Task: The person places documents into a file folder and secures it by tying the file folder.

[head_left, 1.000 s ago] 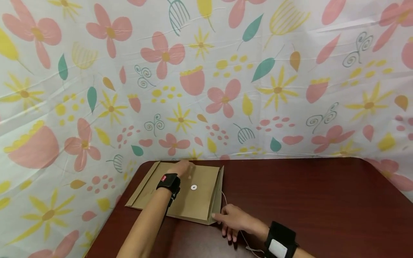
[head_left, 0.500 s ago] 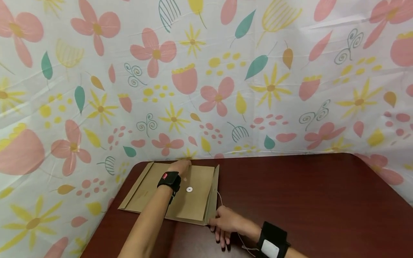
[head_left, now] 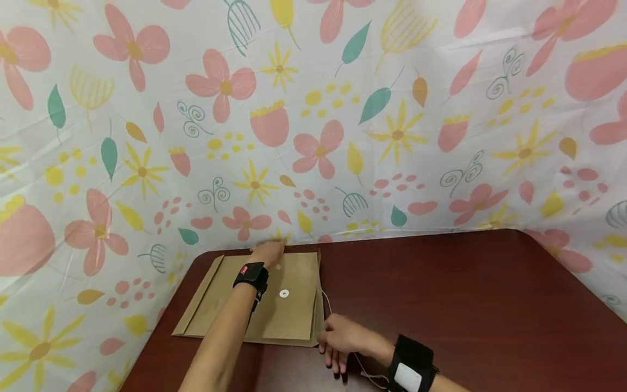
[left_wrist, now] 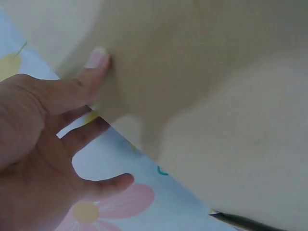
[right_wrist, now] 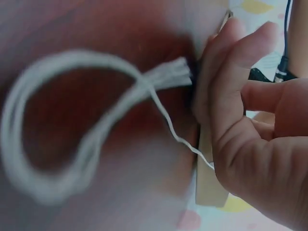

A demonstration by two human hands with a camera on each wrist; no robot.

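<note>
The kraft envelope [head_left: 274, 305], probably light and floppy, is pinched at its far edge by the left hand [head_left: 268, 253] and its near corner by the right hand [head_left: 340, 337].

A dark reddish-brown table [head_left: 465, 305] fills the near right, its top smooth with a soft sheen and its far corners rounded. Behind it and round the left side hangs a white floral sheet [head_left: 313, 109], creased, printed with pink flowers, yellow daisies and teal leaves. Light is even and bright throughout.
</note>
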